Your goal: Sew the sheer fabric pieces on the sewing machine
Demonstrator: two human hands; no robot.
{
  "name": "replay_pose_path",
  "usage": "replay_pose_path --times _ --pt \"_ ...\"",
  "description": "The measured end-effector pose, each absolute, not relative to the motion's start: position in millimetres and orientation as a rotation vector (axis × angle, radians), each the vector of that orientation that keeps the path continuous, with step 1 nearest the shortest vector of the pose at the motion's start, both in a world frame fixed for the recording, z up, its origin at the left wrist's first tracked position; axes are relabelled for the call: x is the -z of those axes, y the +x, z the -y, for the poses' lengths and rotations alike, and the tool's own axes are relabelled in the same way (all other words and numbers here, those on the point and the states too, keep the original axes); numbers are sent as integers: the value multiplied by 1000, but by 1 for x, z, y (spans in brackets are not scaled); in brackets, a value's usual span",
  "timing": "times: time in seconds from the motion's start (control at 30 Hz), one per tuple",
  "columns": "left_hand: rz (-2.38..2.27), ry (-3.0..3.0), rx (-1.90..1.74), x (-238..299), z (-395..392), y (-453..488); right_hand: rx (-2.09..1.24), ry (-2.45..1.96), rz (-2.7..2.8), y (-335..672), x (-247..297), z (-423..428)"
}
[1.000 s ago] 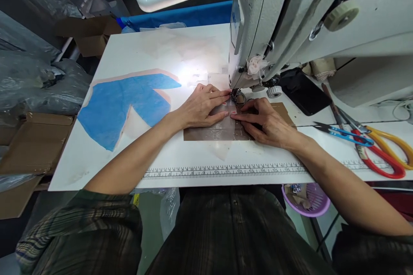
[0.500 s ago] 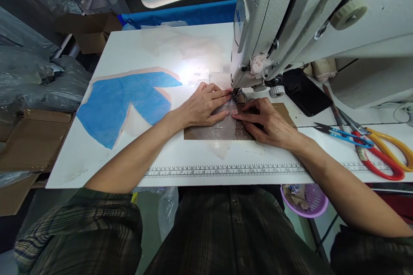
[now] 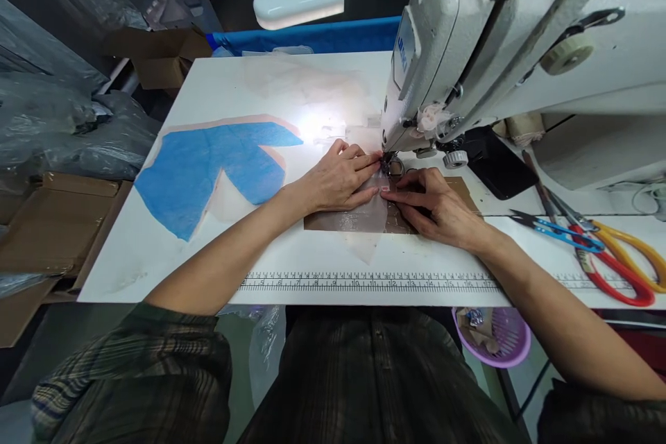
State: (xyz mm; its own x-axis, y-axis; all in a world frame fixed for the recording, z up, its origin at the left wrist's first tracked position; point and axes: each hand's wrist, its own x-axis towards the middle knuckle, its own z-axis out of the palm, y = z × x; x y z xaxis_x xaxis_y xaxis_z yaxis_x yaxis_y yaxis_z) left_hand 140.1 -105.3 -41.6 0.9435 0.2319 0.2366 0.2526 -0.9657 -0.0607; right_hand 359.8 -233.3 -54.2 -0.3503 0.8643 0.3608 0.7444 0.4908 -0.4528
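Observation:
My left hand [image 3: 346, 177] lies palm down with fingers stretched out on a sheer pale fabric [image 3: 364, 220], its fingertips beside the presser foot [image 3: 388, 163] of a white sewing machine [image 3: 424, 41]. To the right of the foot, my right hand [image 3: 434, 208] has its fingers apart. One extended fingertip touches the fabric's edge at a small pale mark. Under the fabric and both hands is a brown sheet [image 3: 400, 224]. The needle and stitching are too small to make out.
A blue cut piece with pale edging [image 3: 198, 163] lies left on the white table [image 3: 125, 270]. A ruler strip [image 3: 364, 282] runs along the front. At right are a black phone-like slab [image 3: 502, 163], blue thread snips [image 3: 562, 231] and scissors [image 3: 614, 274]. A lamp [image 3: 302, 3] hangs above.
The camera view has shifted, so the table and machine appear slightly lower and further right. Both hands keep nearly the same place on the fabric by the presser foot.

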Motion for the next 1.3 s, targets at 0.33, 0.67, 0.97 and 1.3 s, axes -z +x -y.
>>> replay_pose_path --times 0.33,0.67,0.97,1.3 --pt "99 -2954 673 51 109 140 -237 -1295 2207 360 54 232" --pt "33 -3033 690 41 108 133 -248 -1334 2172 358 53 233" --pt "201 -2987 585 42 109 134 -218 -1320 2176 358 55 234" --pt "418 -2983 489 44 109 136 -229 -1362 2179 356 54 236"
